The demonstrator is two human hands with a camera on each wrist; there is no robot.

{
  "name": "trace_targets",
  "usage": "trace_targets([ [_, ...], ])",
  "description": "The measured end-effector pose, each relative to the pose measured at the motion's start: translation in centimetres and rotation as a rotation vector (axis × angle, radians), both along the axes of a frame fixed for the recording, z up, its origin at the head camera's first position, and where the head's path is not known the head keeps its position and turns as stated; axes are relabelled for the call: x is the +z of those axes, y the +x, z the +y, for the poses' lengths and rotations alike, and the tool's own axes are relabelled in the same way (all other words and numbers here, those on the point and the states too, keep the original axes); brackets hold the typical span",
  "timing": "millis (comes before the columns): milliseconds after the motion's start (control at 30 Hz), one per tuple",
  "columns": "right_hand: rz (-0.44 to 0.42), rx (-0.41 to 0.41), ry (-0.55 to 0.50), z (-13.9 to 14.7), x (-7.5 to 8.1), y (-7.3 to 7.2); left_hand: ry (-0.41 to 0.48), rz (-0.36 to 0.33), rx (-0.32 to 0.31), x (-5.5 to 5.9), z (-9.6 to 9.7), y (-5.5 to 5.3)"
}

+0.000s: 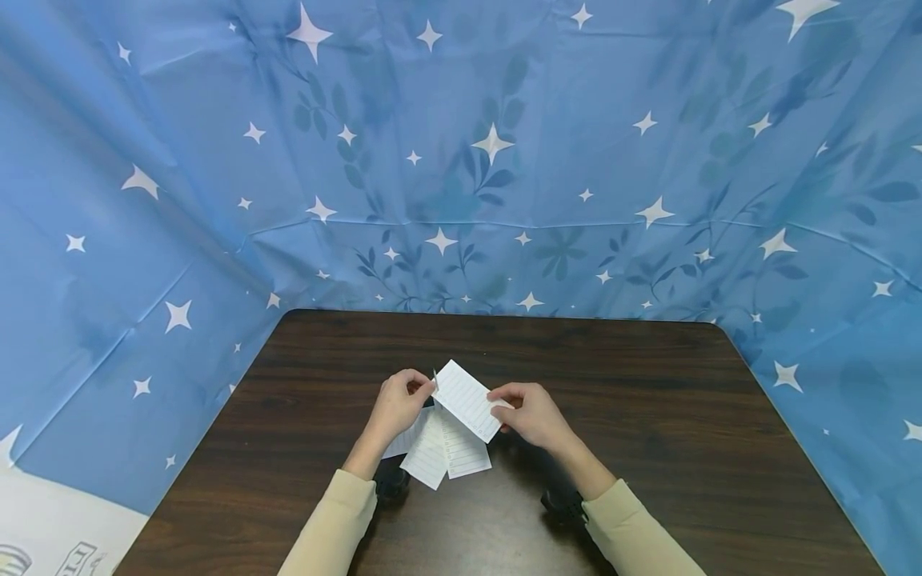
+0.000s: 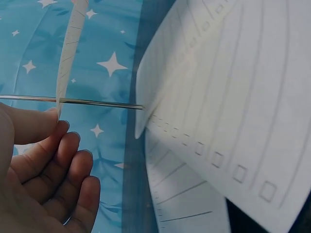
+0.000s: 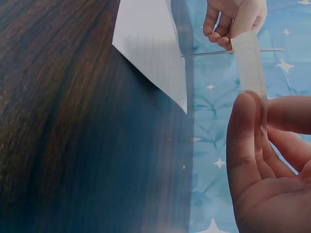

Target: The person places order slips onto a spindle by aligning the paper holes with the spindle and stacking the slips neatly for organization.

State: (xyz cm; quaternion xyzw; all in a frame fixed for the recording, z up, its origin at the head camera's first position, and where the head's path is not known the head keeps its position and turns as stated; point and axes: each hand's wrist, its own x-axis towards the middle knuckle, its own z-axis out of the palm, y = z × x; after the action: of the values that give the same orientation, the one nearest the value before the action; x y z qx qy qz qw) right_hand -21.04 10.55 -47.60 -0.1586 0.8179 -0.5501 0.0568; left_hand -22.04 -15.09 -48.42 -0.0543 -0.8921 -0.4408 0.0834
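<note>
My left hand (image 1: pixel 398 404) pinches the near-left edge of a white lined paper slip (image 1: pixel 467 398), right beside a thin metal rod (image 2: pixel 102 103) that passes through it. The opposite end of the same slip is pinched between the thumb and fingers of my right hand (image 1: pixel 536 416). Several more lined paper slips (image 1: pixel 428 452) hang fanned out from the rod, lower down. In the left wrist view, small checkboxes run along one edge of a hanging slip (image 2: pixel 233 97). Edge-on, the held slip looks like a narrow strip in both wrist views.
Below the hands is a dark wood-grain table (image 1: pixel 612 368) with rounded far corners. A blue curtain (image 1: pixel 461 200) with white stars stands behind it. Black wrist devices (image 1: pixel 392 486) sit by both sleeves. A white printed surface (image 1: pixel 65 520) shows at lower left.
</note>
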Motion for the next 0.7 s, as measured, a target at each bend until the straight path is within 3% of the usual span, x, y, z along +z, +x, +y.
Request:
trace_targets([
  [700, 0.002, 0.001, 0.168, -0.2, -1.9, -0.2, -0.087, -0.078, -0.03, -2.1, 0.2, -0.4],
])
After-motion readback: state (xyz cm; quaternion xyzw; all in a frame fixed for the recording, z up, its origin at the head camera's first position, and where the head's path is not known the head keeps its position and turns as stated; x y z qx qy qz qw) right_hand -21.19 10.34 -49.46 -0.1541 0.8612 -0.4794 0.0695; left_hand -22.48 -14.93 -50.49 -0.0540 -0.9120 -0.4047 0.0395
